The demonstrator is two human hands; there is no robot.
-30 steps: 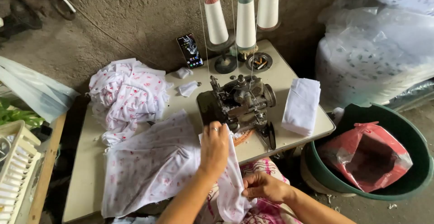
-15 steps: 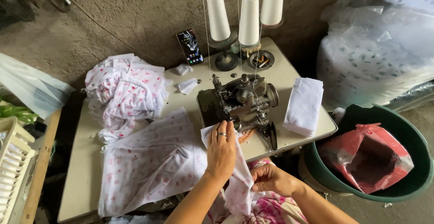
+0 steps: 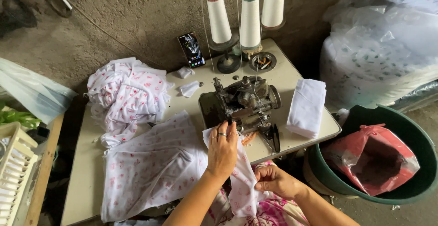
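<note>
Right, your left hand [image 3: 223, 150] lies flat, fingers together, pressing the white pink-printed cloth piece [image 3: 153, 166] onto the cream tabletop [image 3: 82, 162], fingertips right at the front of the grey metal overlock machine [image 3: 244, 103] — prob. to keep the edge lined up w/ the needle area. Your right hand [image 3: 276, 180] sits lower, near your lap, pinching the cloth's hanging tail betw. thumb & fingers, so the strip stays taut and straight. Rest of that cloth is spread left across the table; its narrow end drapes over the table edge betw. both hands.

Other bits: a crumpled heap of the same printed fabric [image 3: 127, 93] at the table's far left, well apart from the machine. A folded stack of plain white cloth [image 3: 306, 107] just right of the machine. Three tall white thread cones [image 3: 248, 16] stand behind it, threads running up. A black smartphone [image 3: 191, 49] leans on the wall. A dark green round tub [image 3: 410, 162] w/ a red plastic bag [image 3: 369, 157] inside sits on the floor, right of the table.

Vs. half a sec ago: left hand has crept a bit closer to the machine; right hand's roughly same spot, same pinch. Cloth layout & stacks unchanged.
</note>
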